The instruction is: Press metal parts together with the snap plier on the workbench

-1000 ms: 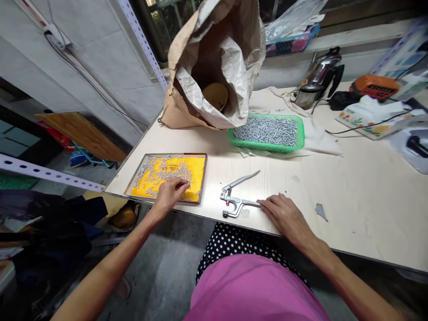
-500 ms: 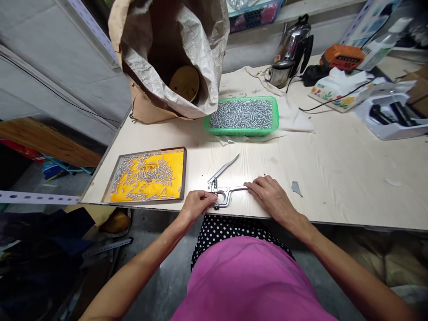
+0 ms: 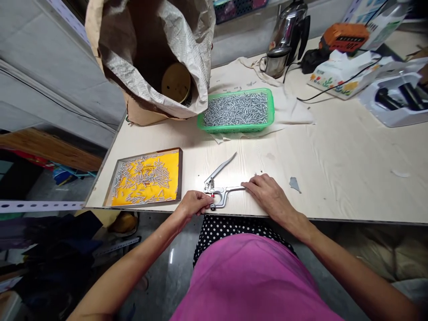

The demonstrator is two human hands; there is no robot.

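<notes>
A pair of silver snap fastener pliers [image 3: 221, 189] lies on the table near its front edge, its two handles spread apart. A coil spring and a small red part show by its jaws. My right hand [image 3: 267, 191] is closed around the end of the lower handle. At the jaws, the fingertips of my left hand [image 3: 195, 203] are pinched together beside the red part. Whatever sits between those fingertips is too small or hidden to make out. Left of my left hand is a shallow tray [image 3: 181, 174] with a yellow bottom, strewn with small silvery metal pieces.
A green basket [image 3: 234, 128] full of small silvery pieces stands behind the pliers. Beside it is a large open paper sack [image 3: 147, 113]. A grey scrap [image 3: 294, 184] lies right of my right hand. A steel kettle [image 3: 290, 26], metal cup [image 3: 277, 62] and white tray [image 3: 384, 113] are farther back.
The view has shifted slightly, so the sack and basket sit a little higher and farther left. Both hands stay at the pliers, with their grips looking much the same.
</notes>
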